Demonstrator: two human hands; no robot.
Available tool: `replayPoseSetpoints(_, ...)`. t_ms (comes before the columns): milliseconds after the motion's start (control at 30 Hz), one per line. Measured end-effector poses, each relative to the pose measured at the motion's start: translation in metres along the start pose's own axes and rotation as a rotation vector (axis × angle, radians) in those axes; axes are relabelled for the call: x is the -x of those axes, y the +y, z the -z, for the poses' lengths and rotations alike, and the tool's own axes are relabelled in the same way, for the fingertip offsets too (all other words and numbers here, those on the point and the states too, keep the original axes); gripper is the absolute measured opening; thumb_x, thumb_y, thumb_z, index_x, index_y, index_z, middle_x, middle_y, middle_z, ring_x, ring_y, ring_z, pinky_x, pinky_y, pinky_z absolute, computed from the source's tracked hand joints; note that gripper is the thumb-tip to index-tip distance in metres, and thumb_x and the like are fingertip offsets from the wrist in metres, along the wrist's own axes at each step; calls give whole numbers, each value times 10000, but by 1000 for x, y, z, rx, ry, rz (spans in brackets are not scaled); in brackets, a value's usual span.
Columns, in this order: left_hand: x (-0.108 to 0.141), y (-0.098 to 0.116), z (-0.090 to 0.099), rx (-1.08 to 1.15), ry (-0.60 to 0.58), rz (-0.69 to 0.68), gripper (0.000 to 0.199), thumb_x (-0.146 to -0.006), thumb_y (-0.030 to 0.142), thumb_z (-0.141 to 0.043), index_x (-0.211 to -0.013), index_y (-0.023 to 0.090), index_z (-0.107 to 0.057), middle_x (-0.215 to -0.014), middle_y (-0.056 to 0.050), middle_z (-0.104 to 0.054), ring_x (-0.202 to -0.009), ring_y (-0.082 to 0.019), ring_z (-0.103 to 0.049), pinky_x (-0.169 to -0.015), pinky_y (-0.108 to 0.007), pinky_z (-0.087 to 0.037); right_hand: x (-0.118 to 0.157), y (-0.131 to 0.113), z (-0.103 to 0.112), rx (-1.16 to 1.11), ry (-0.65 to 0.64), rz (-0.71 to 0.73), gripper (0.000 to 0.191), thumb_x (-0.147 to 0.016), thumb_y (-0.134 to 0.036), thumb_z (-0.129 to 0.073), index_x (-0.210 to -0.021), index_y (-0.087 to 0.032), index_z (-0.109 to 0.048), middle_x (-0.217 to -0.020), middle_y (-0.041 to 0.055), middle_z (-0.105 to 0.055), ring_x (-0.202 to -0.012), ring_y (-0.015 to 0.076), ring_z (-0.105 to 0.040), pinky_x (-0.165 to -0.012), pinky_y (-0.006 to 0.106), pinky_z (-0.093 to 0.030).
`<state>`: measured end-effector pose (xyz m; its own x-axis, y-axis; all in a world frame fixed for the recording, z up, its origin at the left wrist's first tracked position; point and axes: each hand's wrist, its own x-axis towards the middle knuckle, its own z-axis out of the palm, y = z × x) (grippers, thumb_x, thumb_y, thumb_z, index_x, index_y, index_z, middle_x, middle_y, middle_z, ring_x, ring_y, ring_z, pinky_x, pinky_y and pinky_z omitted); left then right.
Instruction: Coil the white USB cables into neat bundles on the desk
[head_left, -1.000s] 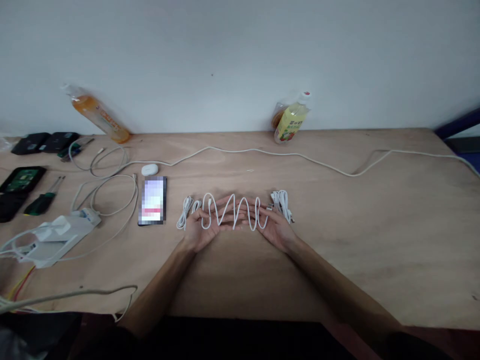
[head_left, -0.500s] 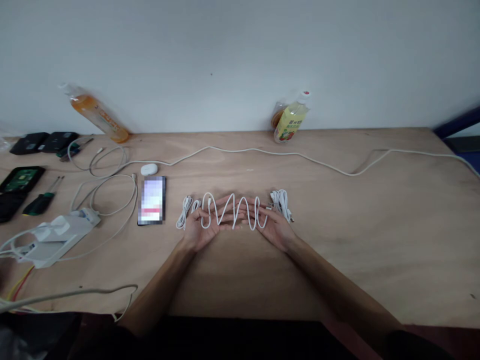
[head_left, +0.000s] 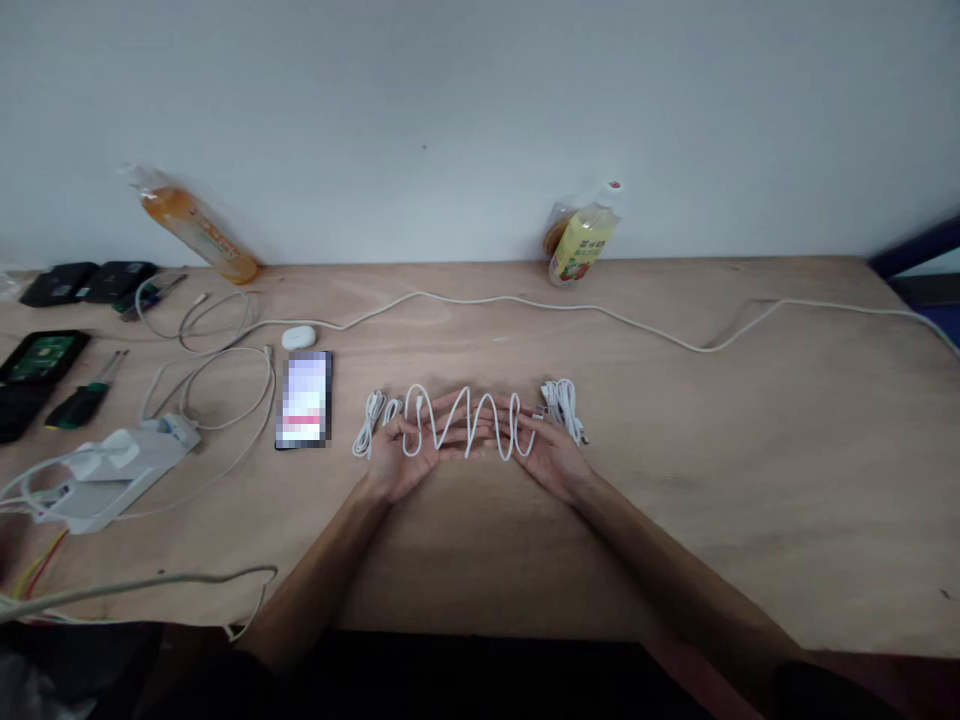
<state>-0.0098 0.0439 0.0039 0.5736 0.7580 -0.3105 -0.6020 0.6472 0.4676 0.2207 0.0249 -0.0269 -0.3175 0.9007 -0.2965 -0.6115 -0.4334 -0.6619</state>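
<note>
A white charging cable point(head_left: 466, 420) is stretched in wavy zigzag loops across both of my upturned palms. My left hand point(head_left: 401, 465) bears its left end, the thumb lying over the loops and the fingers stretched toward the middle. The cable's right end, with a USB plug point(head_left: 537, 415), rests by the thumb of my right hand point(head_left: 551, 460), which is also palm up with fingers extended. The fingertips of both hands meet or overlap beneath the loops. Just left of my left hand lies a bundled white cable point(head_left: 367, 425); beyond my right hand are more bundled white cables point(head_left: 564, 405).
Left of the hands lie a phone point(head_left: 304, 400), a white earbud case point(head_left: 298, 337), a power strip point(head_left: 124, 470) with cords, and a screwdriver point(head_left: 81, 405). A long white cord point(head_left: 510, 299) crosses behind. Bottles of orange drink point(head_left: 199, 235) and yellow-labelled drink point(head_left: 583, 245) stand by the wall.
</note>
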Motion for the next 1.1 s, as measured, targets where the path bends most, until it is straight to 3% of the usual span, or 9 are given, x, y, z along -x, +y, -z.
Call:
replayPoseSetpoints(400, 1, 0, 0, -2, 17, 11, 842, -684, 206, -542, -1515, 135, -653, -1490, -208, -718, -1340, -489, -692, -1085, -719, -538, -1, 2, 1, -6, -16, 3, 196, -906, -284, -794, -1089, -233, -841, -1211, 107, -865, -1140, 316, -814, -1008, 530, -678)
replayPoseSetpoints(1100, 1, -1, 0, 6, 20, 13, 891, -692, 204, -530, -1578, 122, -595, -1484, -221, -719, -1333, -490, -696, -1096, -730, -523, -1, 3, 4, -14, 2, 4, 222, -922, -256, -768, -1133, -225, -832, -1266, 117, -848, -1216, 323, -792, -1040, 539, -663)
